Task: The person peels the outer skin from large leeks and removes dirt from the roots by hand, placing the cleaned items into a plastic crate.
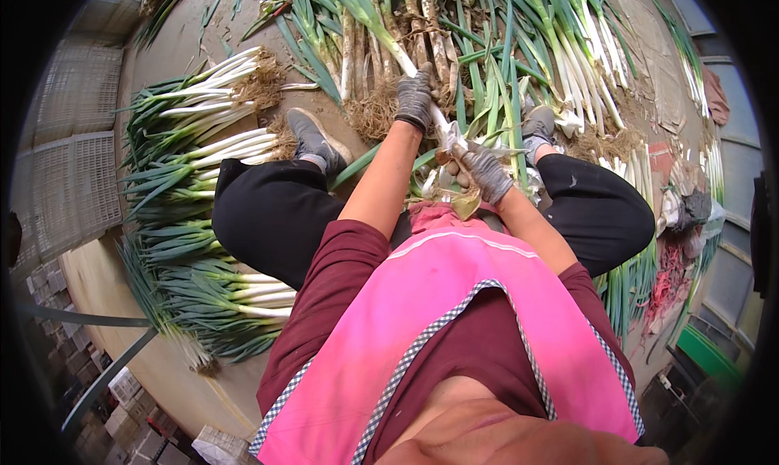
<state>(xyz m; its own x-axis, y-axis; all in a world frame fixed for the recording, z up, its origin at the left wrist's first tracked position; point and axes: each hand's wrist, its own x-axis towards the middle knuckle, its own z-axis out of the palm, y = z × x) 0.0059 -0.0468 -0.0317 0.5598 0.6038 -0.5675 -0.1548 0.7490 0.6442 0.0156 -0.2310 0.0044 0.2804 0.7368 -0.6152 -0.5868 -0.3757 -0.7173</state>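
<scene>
My left hand (415,100), in a grey knit glove, grips the white stem of a large green onion (397,52) whose leaves point up and away from me. Lower and to the right, my right hand (484,171), also gloved, is closed on loose pale outer layers (451,137) near the stem's lower end. Its fingertips are partly hidden. Unpeeled green onions with brown husks and roots (372,109) lie just beyond my hands. Peeled skins and leaf scraps (447,188) are heaped between my legs, below my hands.
Bundles of cleaned green onions (261,294) line the left side. More white-stemmed ones (575,81) lie at the upper right, others beside my right knee. White plastic crates (67,179) stand at the far left. Pink strings (666,276) and plastic bags (709,215) lie at the right.
</scene>
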